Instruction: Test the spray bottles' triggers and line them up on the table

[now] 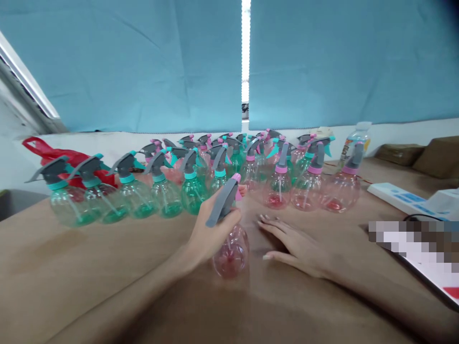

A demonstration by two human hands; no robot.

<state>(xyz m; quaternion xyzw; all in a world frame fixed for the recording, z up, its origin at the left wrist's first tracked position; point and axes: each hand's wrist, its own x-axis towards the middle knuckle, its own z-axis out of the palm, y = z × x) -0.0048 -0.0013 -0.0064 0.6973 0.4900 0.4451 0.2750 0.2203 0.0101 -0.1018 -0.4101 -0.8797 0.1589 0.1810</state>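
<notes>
My left hand is wrapped round the neck of a pink spray bottle with a grey and pink trigger head. That bottle is tilted, its round base toward me. To its right, my right hand lies on the table with fingers stretched out and nothing in it. Just beyond the hands stand a green spray bottle with a turquoise collar and a pink spray bottle with a pink collar. Green ones line the left front, pink ones the right front, and several of both colours stand behind.
A red plastic bag lies at the back left. At the back right are a clear drink bottle and brown packages. A white power strip and a flat object with a blurred-out surface lie right on the brown table.
</notes>
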